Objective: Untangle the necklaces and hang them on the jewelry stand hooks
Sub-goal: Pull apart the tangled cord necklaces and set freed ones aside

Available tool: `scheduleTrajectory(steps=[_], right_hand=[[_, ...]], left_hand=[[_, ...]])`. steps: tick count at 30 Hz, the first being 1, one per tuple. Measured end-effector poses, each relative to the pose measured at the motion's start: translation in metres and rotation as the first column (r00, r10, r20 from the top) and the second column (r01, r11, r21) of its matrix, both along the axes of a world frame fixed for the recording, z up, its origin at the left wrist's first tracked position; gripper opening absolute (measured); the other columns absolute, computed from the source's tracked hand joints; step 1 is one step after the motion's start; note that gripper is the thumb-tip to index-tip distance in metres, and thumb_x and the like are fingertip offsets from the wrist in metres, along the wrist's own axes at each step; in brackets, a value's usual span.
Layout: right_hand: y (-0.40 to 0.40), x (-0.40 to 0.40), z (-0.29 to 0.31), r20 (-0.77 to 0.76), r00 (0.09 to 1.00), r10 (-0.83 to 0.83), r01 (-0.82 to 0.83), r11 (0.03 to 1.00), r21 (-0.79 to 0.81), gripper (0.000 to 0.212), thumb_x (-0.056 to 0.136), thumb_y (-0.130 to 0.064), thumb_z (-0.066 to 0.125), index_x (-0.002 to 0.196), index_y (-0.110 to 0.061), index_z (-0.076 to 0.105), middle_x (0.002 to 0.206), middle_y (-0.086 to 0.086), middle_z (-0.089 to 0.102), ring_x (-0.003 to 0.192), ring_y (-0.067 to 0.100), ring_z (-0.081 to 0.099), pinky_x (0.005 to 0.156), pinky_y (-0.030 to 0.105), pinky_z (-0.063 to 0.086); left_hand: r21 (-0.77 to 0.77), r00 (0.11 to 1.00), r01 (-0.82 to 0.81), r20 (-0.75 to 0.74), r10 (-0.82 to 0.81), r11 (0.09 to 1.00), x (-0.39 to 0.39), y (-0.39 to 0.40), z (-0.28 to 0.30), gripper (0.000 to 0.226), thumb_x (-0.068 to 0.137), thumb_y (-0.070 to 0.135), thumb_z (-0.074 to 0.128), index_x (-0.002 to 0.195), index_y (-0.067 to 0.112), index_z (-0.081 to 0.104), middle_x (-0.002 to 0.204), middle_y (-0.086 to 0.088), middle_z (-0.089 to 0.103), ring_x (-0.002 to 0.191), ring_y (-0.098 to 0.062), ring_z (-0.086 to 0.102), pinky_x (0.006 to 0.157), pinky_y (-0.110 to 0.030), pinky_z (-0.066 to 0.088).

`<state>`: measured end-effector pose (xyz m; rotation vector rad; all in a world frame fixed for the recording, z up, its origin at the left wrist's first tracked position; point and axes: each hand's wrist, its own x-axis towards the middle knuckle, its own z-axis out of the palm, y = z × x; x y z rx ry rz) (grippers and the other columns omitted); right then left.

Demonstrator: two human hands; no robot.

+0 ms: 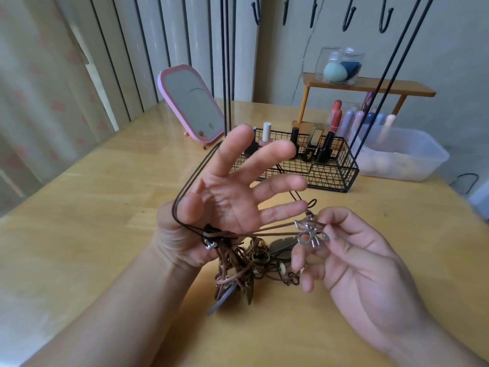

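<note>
Left grip is spread wide, a black cord looped round its thumb and palm; right grip pinches a silver butterfly pendant. Between them the necklace tangle hangs just above the counter, near its front edge. Pulling the pendant sideways would likely tighten the knot at the left palm, or slip the loop off the thumb. Five hooks show along the top, none carrying a necklace; I judge two or three cords in the tangle, uncertainly.
</note>
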<state>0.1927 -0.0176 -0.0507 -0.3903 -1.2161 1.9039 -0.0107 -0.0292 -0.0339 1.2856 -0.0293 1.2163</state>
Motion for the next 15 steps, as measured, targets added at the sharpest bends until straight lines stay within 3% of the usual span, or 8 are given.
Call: scheduleTrajectory(steps=[4, 10, 15], right_hand=[[0.0004, 0.0022, 0.0015, 0.012, 1.000, 0.016, -0.016, 0.999, 0.036, 0.031, 0.072, -0.027, 0.084, 0.089, -0.008, 0.065, 0.088, 0.020, 0.061, 0.069, 0.032, 0.063, 0.050, 0.032, 0.051], [-0.0028, -0.0004, 0.0022, 0.056, 0.998, 0.025, -0.029, 0.996, 0.085, 0.030, 0.074, -0.032, 0.083, 0.087, -0.010, 0.066, 0.087, 0.016, 0.064, 0.069, 0.030, 0.064, 0.050, 0.032, 0.051], [-0.0059, 0.0029, 0.0052, 0.273, 0.959, 0.079, -0.149, 0.957, 0.247, 0.020, 0.078, -0.032, 0.078, 0.084, -0.015, 0.068, 0.083, 0.009, 0.064, 0.070, 0.025, 0.062, 0.053, 0.032, 0.049]], left_hand=[[0.000, 0.999, 0.015, 0.028, -0.015, 1.000, -0.0018, 0.0008, 0.0005, 0.058, 0.083, 0.032, 0.075, 0.137, 0.029, 0.054, 0.151, -0.006, 0.041, 0.132, -0.033, 0.042, 0.112, -0.065, 0.014], [-0.081, 0.991, -0.013, 0.130, 0.024, 0.997, -0.0052, -0.0020, 0.0047, 0.059, 0.079, 0.025, 0.079, 0.134, 0.022, 0.058, 0.163, -0.012, 0.015, 0.138, -0.037, 0.033, 0.113, -0.063, 0.015], [-0.107, 0.987, -0.134, 0.080, 0.142, 0.985, -0.0036, -0.0026, 0.0081, 0.062, 0.078, 0.028, 0.081, 0.135, 0.021, 0.057, 0.164, -0.012, 0.012, 0.144, -0.038, 0.023, 0.115, -0.064, 0.004]])
